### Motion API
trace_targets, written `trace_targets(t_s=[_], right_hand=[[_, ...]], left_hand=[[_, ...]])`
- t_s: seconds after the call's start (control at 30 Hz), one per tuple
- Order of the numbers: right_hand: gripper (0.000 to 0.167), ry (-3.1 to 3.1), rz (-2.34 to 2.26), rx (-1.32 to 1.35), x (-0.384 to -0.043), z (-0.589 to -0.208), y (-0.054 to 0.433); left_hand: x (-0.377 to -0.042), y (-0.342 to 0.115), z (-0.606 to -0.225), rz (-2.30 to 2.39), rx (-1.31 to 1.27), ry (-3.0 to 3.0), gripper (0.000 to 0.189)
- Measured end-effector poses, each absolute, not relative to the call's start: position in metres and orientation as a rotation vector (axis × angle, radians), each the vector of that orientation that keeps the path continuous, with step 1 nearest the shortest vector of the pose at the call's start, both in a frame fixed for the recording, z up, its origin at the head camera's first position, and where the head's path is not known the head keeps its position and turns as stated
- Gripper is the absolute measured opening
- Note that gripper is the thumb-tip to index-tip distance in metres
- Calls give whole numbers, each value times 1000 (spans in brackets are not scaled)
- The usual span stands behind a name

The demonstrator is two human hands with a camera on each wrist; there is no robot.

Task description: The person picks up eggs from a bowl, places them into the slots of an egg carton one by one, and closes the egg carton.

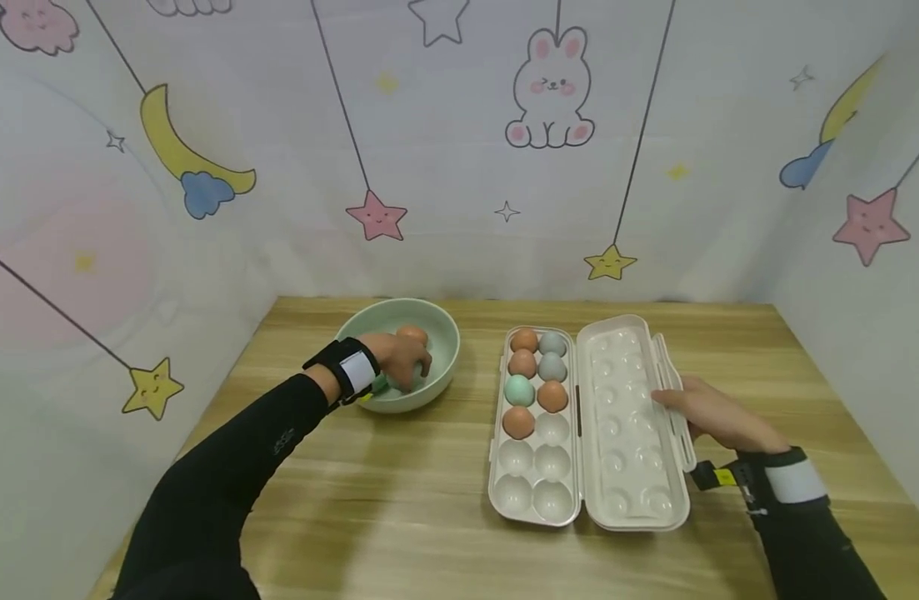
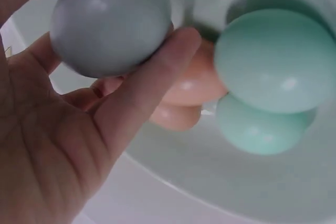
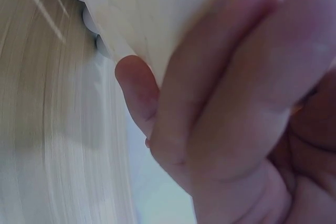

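Observation:
Reaching into a pale green bowl (image 1: pixel 442 329), my left hand (image 1: pixel 402 358) pinches a grey egg (image 2: pixel 110 22) between thumb and fingers. Brown eggs (image 2: pixel 197 82) and green eggs (image 2: pixel 273 59) lie in the bowl beside that hand. To the right stands an opened egg carton (image 1: pixel 515 458) with brown, grey and green eggs (image 1: pixel 519 390) in its far cups; several nearer cups hold nothing. My right hand (image 1: pixel 725 412) grips the outer edge of the carton's folded-back lid (image 1: pixel 631 458), its thumb on top; in the right wrist view, curled fingers (image 3: pixel 210 72) lie against the pale plastic.
Bowl and carton stand on a wood-grain table (image 1: pixel 399 500), with a strip of tabletop between them. A pale cloth wall (image 1: pixel 459 167) printed with stars, moons and a rabbit rises behind the table and along both sides.

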State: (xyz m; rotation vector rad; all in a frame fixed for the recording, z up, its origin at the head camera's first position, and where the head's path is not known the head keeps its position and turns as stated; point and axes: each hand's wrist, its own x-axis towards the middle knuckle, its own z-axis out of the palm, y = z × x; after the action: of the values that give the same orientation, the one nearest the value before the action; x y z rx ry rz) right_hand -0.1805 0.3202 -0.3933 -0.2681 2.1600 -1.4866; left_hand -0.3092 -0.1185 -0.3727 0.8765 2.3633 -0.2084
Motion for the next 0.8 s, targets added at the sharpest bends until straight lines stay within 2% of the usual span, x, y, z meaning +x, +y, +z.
trace_targets(t_s=[0.17,0.37,0.57,0.8], right_hand=[[55,2149,-1487,-281,-181,-392,319],[54,2145,-1496,-265,-179,-393,318],[56,2159,-1505,-227,-180,-394,318],[56,2158,-1509,-219,-179,-392,319]], left_hand=[[-311,-117,-371,-82,929,2391,22],[-307,-106,-356,120,924,2374,25],[-294,-78,-342,121,1133,2359,27],[-272,-44,-343,165,1473,2231,16]])
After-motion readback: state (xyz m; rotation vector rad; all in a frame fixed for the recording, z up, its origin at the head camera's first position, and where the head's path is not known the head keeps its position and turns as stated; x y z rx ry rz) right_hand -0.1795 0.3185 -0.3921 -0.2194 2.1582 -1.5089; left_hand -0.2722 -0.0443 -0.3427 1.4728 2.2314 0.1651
